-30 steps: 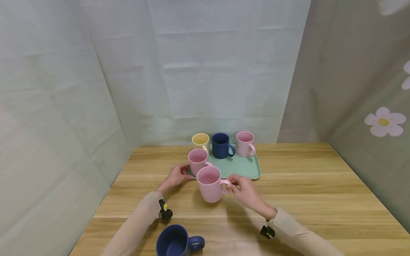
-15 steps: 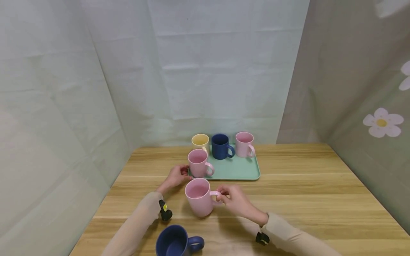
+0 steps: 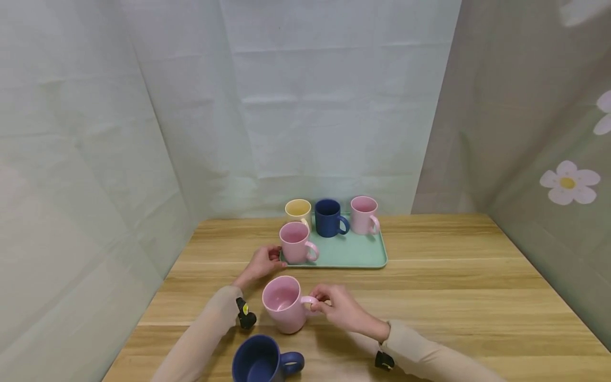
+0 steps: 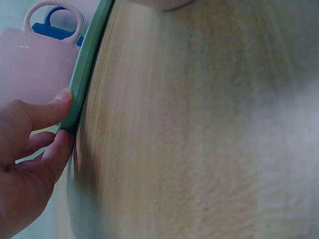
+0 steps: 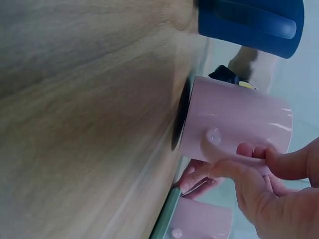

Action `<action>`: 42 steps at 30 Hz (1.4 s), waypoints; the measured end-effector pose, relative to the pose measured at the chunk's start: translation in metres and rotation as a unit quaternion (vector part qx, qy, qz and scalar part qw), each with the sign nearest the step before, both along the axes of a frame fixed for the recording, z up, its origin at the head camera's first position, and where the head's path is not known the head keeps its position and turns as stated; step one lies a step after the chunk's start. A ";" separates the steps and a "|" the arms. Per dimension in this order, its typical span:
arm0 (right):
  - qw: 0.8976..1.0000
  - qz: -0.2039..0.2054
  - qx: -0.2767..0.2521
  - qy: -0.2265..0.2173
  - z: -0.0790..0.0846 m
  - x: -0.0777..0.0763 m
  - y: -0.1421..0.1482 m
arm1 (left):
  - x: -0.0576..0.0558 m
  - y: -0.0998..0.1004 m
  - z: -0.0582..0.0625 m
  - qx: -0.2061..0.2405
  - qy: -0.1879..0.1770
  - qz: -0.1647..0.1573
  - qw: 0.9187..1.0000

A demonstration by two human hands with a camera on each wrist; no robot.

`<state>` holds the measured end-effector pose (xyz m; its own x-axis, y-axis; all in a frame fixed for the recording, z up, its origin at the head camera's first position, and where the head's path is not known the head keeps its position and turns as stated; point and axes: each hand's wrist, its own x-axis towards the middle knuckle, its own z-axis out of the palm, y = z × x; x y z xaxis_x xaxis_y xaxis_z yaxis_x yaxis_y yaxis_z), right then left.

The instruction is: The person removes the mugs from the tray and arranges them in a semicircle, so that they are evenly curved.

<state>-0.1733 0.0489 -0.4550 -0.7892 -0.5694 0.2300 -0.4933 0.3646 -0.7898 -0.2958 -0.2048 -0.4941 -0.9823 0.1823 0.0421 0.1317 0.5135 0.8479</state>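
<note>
While the left hand [image 3: 260,262] is pinching the green tray [image 3: 350,254] by its near left corner, a dark blue mug [image 3: 258,363] is standing near the front of the desk [image 3: 453,292]. Just rightward, the right hand [image 3: 341,307] is grasping a pink mug [image 3: 288,314] by its handle [image 3: 307,300], fingers curling round it, between that blue mug and the tray. On the tray, a second pink mug [image 3: 293,248] is standing near left, partly hiding a yellow mug [image 3: 298,208]; another blue mug [image 3: 327,223] is standing back centre, a third pink mug [image 3: 363,220] back right. Pale cloth [image 3: 334,106] is hanging behind the wood-grained desk, white flowers [image 3: 569,182] showing at right. Three pink mugs, two blue, one yellow and one tray are showing.
</note>
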 end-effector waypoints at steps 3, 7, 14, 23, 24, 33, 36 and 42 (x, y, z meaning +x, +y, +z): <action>1.000 0.021 0.002 0.006 -0.001 0.001 -0.001 | -0.001 -0.001 0.000 -0.007 0.005 0.002 1.000; 0.999 0.047 0.012 -0.005 -0.002 0.002 -0.002 | -0.001 -0.002 0.000 -0.010 0.003 0.004 1.000; 0.996 0.077 0.034 -0.026 0.001 0.000 -0.001 | 0.001 -0.002 0.001 -0.012 0.001 0.007 1.000; 0.989 0.136 0.035 -0.044 0.002 -0.013 0.008 | 0.002 -0.001 0.002 -0.010 -0.004 0.008 1.000; 0.989 0.138 0.033 -0.043 0.003 -0.016 0.009 | 0.002 -0.001 0.002 -0.007 -0.005 0.007 1.000; 0.996 0.073 -0.003 -0.045 -0.003 -0.050 0.010 | 0.001 -0.001 0.000 -0.004 -0.003 0.007 1.000; 0.999 0.023 -0.031 -0.030 -0.006 -0.062 0.007 | 0.000 -0.001 0.000 -0.009 -0.002 0.011 1.000; 0.993 -0.096 -0.061 0.033 -0.010 -0.084 0.000 | 0.000 0.000 0.000 -0.014 -0.002 0.011 1.000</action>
<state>-0.2571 0.0488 -0.4652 -0.8614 -0.3742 0.3435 -0.4764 0.3604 -0.8020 -0.2961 -0.2045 -0.4945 -0.9863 0.1612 0.0342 0.1171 0.5394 0.8339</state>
